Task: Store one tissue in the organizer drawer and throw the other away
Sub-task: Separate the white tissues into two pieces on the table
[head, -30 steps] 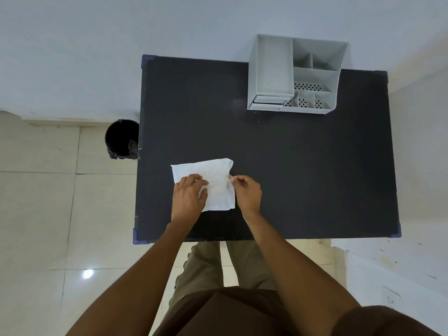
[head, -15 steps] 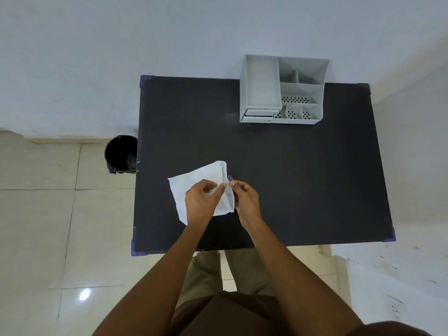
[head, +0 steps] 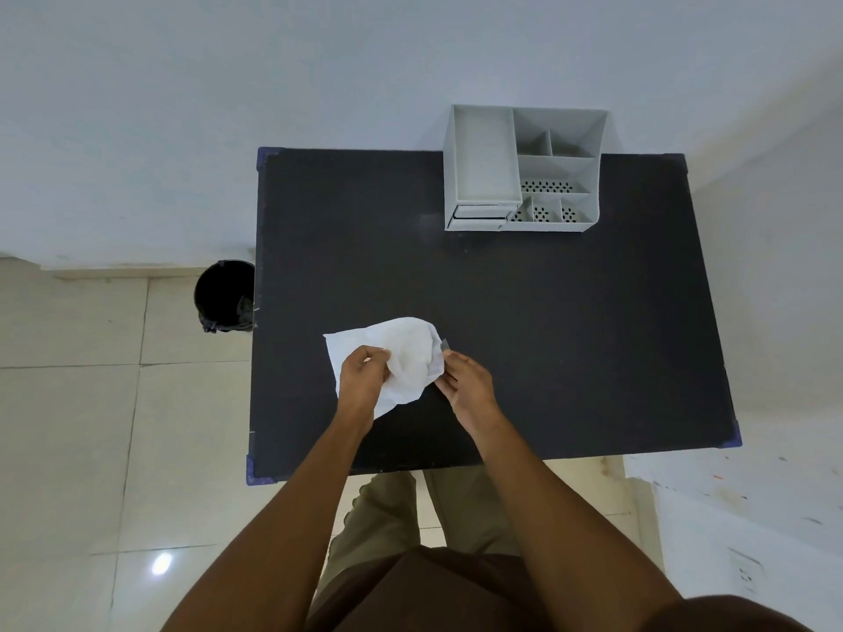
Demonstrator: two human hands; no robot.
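Observation:
White tissue (head: 406, 353) is lifted and rumpled above the near left part of the black table (head: 547, 312). My left hand (head: 362, 380) pinches its left side, and my right hand (head: 465, 385) pinches its right edge. I cannot tell whether this is one sheet or two layered together. The grey organizer (head: 524, 171) stands at the table's far edge, its small drawer (head: 479, 214) at the lower left front looking shut. A black bin (head: 223, 294) stands on the floor left of the table.
A white wall runs behind the table. Pale floor tiles lie to the left. A white surface sits to the right of the table, near my right arm.
The tissue has gone from lying flat under both hands to being lifted and bunched between them. My hands have drawn slightly apart.

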